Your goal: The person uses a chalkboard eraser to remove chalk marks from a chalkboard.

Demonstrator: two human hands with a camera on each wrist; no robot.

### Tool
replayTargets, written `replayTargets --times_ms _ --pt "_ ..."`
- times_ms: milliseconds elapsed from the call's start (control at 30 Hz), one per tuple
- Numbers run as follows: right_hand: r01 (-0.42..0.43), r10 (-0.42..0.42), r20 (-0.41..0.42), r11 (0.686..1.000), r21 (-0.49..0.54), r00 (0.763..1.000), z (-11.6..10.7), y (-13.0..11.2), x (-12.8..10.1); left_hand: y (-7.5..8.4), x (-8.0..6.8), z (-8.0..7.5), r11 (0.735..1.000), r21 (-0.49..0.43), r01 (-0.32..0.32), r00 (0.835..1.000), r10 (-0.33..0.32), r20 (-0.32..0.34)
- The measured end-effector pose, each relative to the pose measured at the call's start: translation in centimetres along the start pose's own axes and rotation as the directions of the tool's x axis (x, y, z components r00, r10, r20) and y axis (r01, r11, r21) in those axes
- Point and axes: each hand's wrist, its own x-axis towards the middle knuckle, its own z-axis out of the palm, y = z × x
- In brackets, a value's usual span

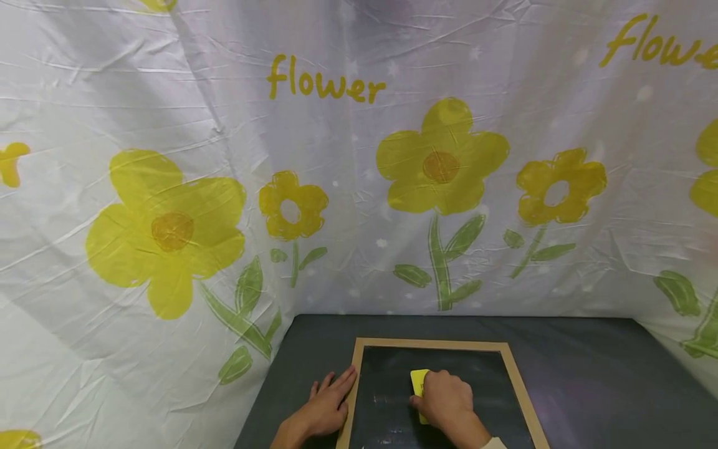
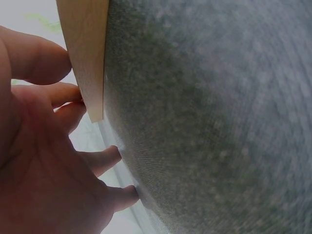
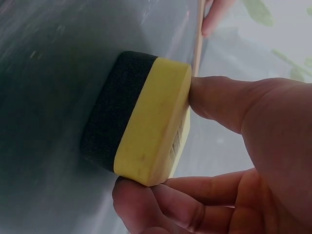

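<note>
A small blackboard [image 1: 387,374] with a light wooden frame [image 1: 432,343] lies on the dark table. My right hand [image 1: 447,399] grips a yellow eraser [image 1: 417,378] between thumb and fingers, over the middle of the board. Seen in the right wrist view, the eraser [image 3: 158,112] has a black felt layer [image 3: 119,107] facing the board surface. With fingers spread, my left hand [image 1: 326,405] rests against the frame's left side. In the left wrist view its thumb and some fingertips touch the wooden edge [image 2: 87,53], while two other fingers reach the dark cloth.
A dark cloth [image 1: 606,380] covers the table around the board. Behind and to the left hangs a white curtain [image 1: 348,262] printed with yellow flowers and lettering. Faint pale smudges [image 1: 387,399] show on the board left of the eraser.
</note>
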Motion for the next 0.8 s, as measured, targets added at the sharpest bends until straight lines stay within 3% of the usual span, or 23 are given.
replayTargets --times_ms 800 --pt "-0.066 0.065 0.036 0.998 0.011 0.997 -1.3 5.0 -0.2 -0.1 0.0 0.1 1.000 0.011 0.008 1.000 -0.008 0.000"
